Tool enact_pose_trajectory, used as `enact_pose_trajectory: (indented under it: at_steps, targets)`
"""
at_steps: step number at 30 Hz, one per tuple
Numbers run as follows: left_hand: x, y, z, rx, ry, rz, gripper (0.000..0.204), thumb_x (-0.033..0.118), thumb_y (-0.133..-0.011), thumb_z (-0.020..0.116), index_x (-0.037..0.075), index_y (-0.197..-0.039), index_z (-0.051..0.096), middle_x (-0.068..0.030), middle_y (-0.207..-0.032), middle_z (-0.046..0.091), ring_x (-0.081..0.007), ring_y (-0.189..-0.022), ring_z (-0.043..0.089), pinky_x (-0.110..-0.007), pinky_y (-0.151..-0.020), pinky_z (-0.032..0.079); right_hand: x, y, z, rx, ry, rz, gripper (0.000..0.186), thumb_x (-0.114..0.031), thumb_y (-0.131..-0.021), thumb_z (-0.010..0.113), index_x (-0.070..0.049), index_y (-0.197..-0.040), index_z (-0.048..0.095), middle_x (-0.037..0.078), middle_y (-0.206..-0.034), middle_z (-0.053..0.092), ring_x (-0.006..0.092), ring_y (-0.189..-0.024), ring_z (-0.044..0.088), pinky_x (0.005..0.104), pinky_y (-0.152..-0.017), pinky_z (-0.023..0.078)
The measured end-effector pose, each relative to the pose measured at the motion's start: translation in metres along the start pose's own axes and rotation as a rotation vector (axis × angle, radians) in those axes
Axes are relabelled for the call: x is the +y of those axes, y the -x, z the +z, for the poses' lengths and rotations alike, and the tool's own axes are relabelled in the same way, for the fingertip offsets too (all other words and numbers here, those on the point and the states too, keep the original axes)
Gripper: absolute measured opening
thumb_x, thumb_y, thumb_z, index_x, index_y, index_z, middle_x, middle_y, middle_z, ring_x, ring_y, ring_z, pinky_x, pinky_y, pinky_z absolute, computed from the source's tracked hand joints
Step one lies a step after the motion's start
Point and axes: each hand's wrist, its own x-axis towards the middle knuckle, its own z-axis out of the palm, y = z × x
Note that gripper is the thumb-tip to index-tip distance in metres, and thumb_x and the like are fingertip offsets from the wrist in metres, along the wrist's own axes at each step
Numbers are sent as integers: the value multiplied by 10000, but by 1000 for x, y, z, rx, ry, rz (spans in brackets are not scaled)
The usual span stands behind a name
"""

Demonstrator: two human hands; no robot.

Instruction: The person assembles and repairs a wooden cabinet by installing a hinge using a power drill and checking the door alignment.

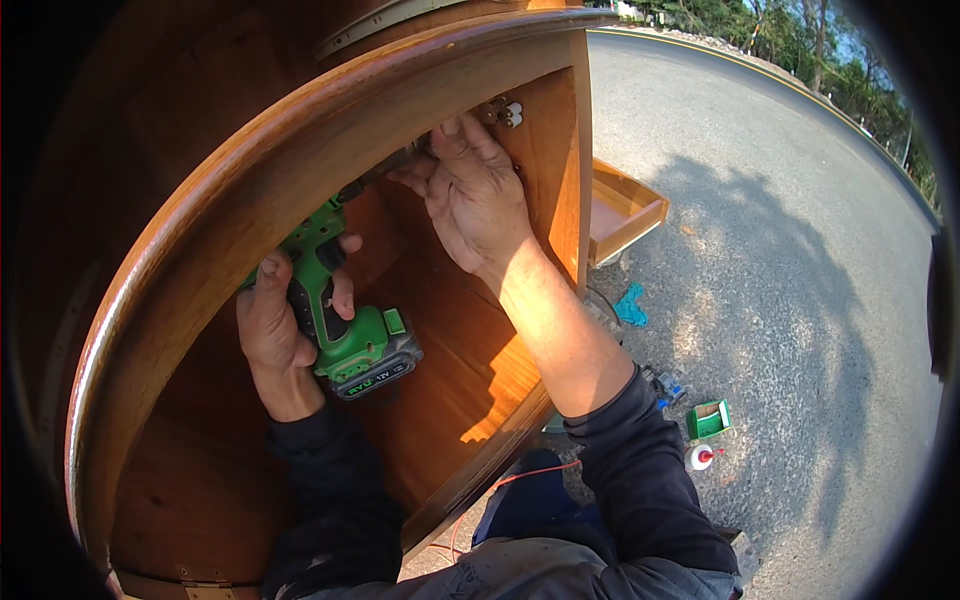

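Observation:
My left hand (280,320) grips a green cordless drill (350,345) with a dark battery at its base, inside a brown wooden cabinet (150,290). The drill points up and right beneath the curved wooden rail. My right hand (470,190) is raised under that rail at the drill's front end, fingers bent and closed around something small that they largely hide. A metal hinge with white fittings (510,112) is on the inner side panel just right of my right fingers.
At the right, an open wooden drawer (630,215) sits beside the cabinet. On the pavement lie a blue-green cloth (630,305), some small blue-and-grey items (668,390), a green box (708,420) and a white bottle with red cap (698,457). An orange cord (520,475) runs below. Trees line the road.

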Motion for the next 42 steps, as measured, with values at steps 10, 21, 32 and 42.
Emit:
enact_pose_trajectory:
  at_steps: [10, 21, 32, 42]
  targets:
    - [-1, 0, 1, 11, -15, 15, 648, 500, -1017, 520, -70, -1322, 484, -282, -1087, 655, -213, -557, 614, -300, -497, 515, 4, 0, -3, 9, -13, -27, 297, -184, -1056, 527, -127, -1342, 580, 7, -1290, 636, 203, -1135, 624, 431, -963, 502]
    - [-6, -2, 4, -23, 141, 54, 430, 329, -973, 664, -45, -1178, 609, -348, -1120, 624, -336, -759, 692, -336, -484, 529, 2, 1, 1, 88, -51, -13, 297, -193, -1052, 534, -111, -1336, 565, 28, -1267, 638, 213, -1119, 628, 438, -981, 492]
    - [11, 10, 18, 20, 6, 66, 568, 305, -947, 700, -86, -1308, 504, -301, -1125, 634, -300, -738, 660, -317, -491, 522, -12, 2, -8, -86, -28, 77, 457, -294, -941, 719, -56, -1303, 575, 45, -1152, 687, 214, -1072, 655, 441, -988, 488]
    - [16, 16, 23, 36, 5, 21, 608, 287, -872, 790, -84, -1278, 531, -234, -1117, 638, -330, -928, 683, -317, -493, 525, -25, -1, -7, -135, -55, 201, 524, -293, -851, 814, -58, -1262, 589, 38, -1030, 702, 212, -1069, 665, 454, -959, 513]
